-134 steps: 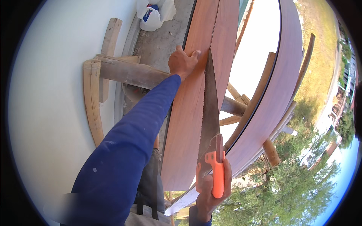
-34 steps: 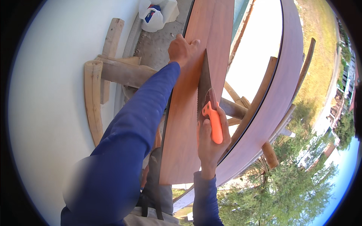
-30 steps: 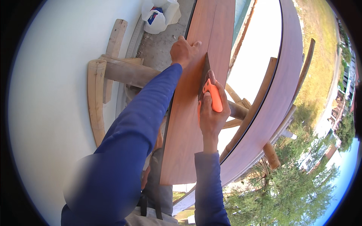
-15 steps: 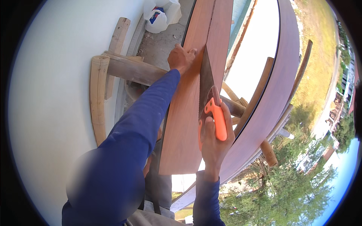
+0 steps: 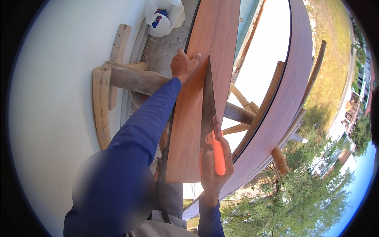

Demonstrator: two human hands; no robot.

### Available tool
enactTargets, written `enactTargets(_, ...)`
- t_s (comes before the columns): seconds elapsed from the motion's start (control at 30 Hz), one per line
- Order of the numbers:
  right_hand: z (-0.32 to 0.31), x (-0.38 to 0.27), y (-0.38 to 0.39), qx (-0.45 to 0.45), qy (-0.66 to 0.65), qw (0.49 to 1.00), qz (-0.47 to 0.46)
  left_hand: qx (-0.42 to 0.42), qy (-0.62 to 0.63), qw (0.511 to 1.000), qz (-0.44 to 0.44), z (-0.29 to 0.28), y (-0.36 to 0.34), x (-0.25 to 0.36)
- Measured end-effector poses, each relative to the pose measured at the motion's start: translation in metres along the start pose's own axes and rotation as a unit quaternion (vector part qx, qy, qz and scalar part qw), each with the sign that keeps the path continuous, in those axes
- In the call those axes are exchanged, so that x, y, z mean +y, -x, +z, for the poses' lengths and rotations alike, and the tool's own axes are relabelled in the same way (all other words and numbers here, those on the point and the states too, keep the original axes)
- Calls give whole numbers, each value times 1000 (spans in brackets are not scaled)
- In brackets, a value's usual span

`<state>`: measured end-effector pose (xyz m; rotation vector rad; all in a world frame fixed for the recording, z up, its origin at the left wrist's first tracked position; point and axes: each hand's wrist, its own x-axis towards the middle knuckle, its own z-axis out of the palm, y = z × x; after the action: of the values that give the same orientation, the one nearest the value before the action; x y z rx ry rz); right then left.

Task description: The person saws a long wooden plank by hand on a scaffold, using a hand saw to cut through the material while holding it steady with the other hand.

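A long reddish-brown wood-grain board [image 5: 185, 134] runs away from me, split by a lengthwise cut. My left hand [image 5: 184, 66] clasps its left edge, with the thumb lying on the top face and the other fingers curled at the edge, partly hidden. My right hand [image 5: 216, 173] is wrapped around the orange handle of a handsaw [image 5: 219, 156]. The saw's dark toothed blade [image 5: 209, 94] stands in the cut, its far end at the point where the cut narrows to a thin line. Right of the blade, the board's other strip [image 5: 224, 59] reaches away.
Wooden trestle beams [image 5: 136, 79] pass under the board. A second long board [image 5: 272, 118] curves along the right, next to wooden poles [image 5: 314, 75]. A white wall [image 5: 55, 118] stands at the left. A white plastic bag [image 5: 173, 15] lies on the concrete floor [image 5: 162, 51]. Grass and trees are beyond.
My right hand has drawn the handsaw back toward me along the cut. My left hand stays on the board's edge. The view has shifted slightly.
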<state>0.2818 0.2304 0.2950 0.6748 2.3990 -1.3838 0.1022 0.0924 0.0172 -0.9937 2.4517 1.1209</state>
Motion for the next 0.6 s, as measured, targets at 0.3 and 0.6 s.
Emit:
enactTargets(0.3, 77, 36, -133, -32, -98, 994, -35, -9, -18, 1000, 16, -19, 7, 1)
enactTargets(0.6, 101, 36, -164, -32, -127, 989, -70, -70, 64, 990, -108, -67, 198, -93)
